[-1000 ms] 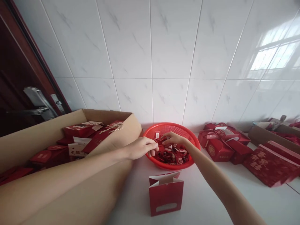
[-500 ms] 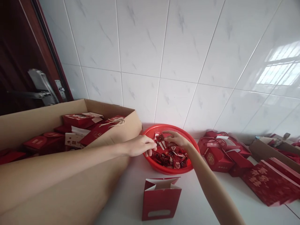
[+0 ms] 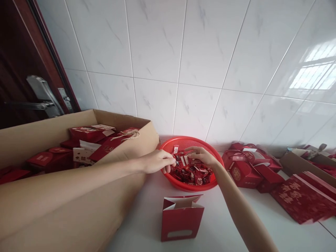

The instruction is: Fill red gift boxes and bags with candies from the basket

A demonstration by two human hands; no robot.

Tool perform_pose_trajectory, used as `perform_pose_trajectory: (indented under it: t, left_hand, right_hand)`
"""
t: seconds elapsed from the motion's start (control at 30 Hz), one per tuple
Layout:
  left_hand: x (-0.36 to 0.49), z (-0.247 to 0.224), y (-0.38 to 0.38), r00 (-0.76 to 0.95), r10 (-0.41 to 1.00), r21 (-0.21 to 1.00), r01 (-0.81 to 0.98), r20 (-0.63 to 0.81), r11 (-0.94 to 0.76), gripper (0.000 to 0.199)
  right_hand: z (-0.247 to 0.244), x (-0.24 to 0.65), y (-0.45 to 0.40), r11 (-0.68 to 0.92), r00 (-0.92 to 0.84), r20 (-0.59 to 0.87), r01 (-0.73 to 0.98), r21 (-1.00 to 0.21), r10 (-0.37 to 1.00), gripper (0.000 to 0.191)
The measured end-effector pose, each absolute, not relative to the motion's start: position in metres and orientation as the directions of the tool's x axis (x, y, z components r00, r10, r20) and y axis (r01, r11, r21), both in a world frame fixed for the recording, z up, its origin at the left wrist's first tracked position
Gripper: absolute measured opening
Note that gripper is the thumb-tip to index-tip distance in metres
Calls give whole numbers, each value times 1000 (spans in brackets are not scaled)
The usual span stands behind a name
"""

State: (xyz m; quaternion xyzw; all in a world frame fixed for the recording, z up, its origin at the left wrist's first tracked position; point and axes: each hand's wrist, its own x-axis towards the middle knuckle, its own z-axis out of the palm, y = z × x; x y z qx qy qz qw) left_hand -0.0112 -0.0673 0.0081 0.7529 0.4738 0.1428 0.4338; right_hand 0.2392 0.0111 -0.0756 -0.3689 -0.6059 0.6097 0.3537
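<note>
A red plastic basket (image 3: 194, 140) with mesh sides holds a heap of red-wrapped candies (image 3: 195, 175). Over its left rim is my left hand (image 3: 160, 161), its fingers curled and pressed together; anything in them is hidden. My right hand (image 3: 203, 156) reaches in from the right, fingers stretched out and a little apart just above the candies, with nothing visibly gripped. In front of the basket, a red paper gift box (image 3: 181, 222) stands upright with its top unfolded. It has a pale oval window low on the front, and neither hand touches it.
At left stands a large cardboard box (image 3: 136, 147) with red gift boxes (image 3: 90, 133) inside. Closed red gift boxes (image 3: 245, 171) and flat red packaging (image 3: 299, 199) lie at right, by another carton (image 3: 306, 164). A tiled wall (image 3: 157, 98) rises behind; a door handle (image 3: 48, 101) is at far left.
My right hand has moved slightly down and right over the candies, and a dark-wrapped piece near its fingertips no longer shows there. My left hand stays at the left rim. The view has shifted slightly.
</note>
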Motion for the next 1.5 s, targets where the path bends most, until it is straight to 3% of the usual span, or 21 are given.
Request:
perform_pose_trajectory:
  t: [0.37,0.53,0.73,0.9,1.0,1.13,1.2,1.3,1.37,1.5]
  left_hand:
    - [-13,6,-67,571,805,753,599,-163,-273,35]
    - [-14,5,-66,607,782,715,609,-142,-344,37]
    - [-13,7,-69,603,780,698,631,-167,-338,36]
    - [-13,6,-68,604,777,687,641,-175,-343,37]
    - [-14,6,-67,579,796,673,660,-175,-333,38]
    - [-15,8,-65,487,859,645,709,-156,-285,38]
    - [-15,7,-65,425,897,622,737,-123,-264,44]
    - [-15,4,-64,396,916,620,736,-67,-273,57]
    - [-17,2,-62,441,896,657,688,-42,-308,55]
    - [-19,3,-60,507,861,720,580,45,-380,42]
  right_hand:
    - [-83,239,12,80,-484,27,90,-993,875,36]
    - [-86,242,13,151,-458,24,242,-959,888,27]
    - [-79,245,5,287,-560,-67,519,-805,826,17]
    - [-80,245,-7,372,-595,-207,698,-612,777,44]
    - [-80,247,-10,409,-591,-186,721,-559,785,46]
    - [-69,245,-13,448,-592,-70,677,-583,803,22]
    - [-59,238,-19,430,-608,1,560,-708,794,25]
    - [-44,221,-34,292,-652,93,203,-935,752,38]
    - [-35,208,-44,228,-662,144,42,-973,735,45]
    - [-30,192,-47,244,-639,222,-55,-968,736,45]
